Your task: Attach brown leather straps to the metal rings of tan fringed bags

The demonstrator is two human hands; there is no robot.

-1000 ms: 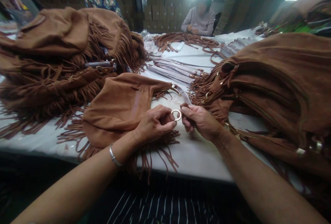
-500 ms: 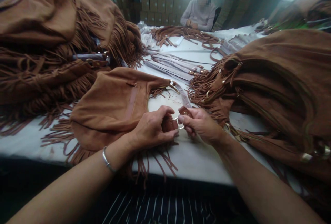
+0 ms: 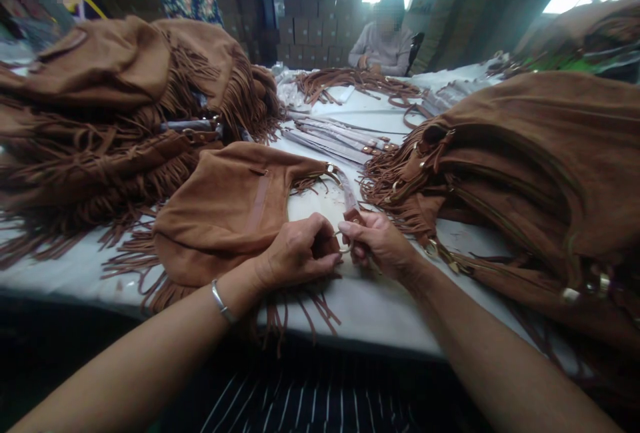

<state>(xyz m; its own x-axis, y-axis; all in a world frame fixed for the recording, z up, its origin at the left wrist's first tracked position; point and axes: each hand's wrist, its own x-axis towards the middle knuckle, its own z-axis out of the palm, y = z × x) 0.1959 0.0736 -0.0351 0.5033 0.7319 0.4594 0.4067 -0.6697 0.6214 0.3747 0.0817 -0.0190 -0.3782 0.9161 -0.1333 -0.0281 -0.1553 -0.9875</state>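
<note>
A brown suede fringed handbag (image 3: 225, 213) lies on the white-covered table in front of me. My left hand (image 3: 303, 250) is closed around the bag's near end tab, beside a gold-coloured metal ring (image 3: 345, 244). My right hand (image 3: 377, 240) pinches the end of the shoulder strap (image 3: 351, 215) at that ring; whether the strap passes through it, I cannot tell. Clear wrapping covers the strap's middle, which curves back to a metal fitting (image 3: 330, 168) at the bag's far end. My fingers partly hide the ring and the tab.
Stacked fringed bags (image 3: 110, 80) rise on the left, and more bags (image 3: 525, 153) on the right. Wrapped straps (image 3: 340, 136) and a heap of brown straps (image 3: 345, 80) lie farther back. A person (image 3: 385, 40) sits across the table; another stands at the back left.
The view has tilted up slightly, so the table and bags sit lower. The right hand's fingers and the strap end have shifted slightly at the ring; both hands keep their grip.
</note>
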